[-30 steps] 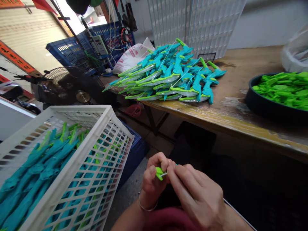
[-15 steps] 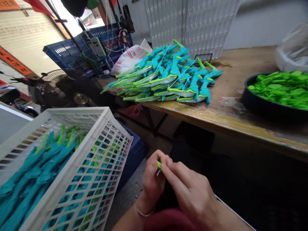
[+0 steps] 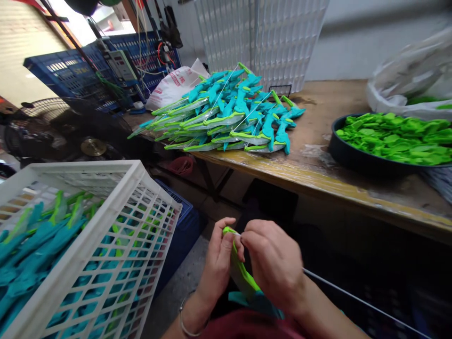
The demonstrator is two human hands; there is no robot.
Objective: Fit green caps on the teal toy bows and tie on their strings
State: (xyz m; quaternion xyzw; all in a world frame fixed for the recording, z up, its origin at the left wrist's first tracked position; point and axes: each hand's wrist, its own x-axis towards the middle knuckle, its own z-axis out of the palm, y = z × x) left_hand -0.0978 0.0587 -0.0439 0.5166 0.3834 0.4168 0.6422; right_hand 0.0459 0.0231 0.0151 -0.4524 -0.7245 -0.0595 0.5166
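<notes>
Wooden and worn, the surface [image 3: 339, 141] is stretching across the far side, carrying a pile of teal-and-green toy bows [image 3: 226, 115] and, to the right, a black bowl of green parts [image 3: 384, 143]. Near left, a white crate [image 3: 106, 235] is holding more bows. Near centre, the left hand [image 3: 219, 263] and right hand [image 3: 275, 263] are pinching a green toy bow limb [image 3: 242, 273], its long axis running from the near teal grip up to its tip between both hands' fingers [image 3: 229, 226].
</notes>
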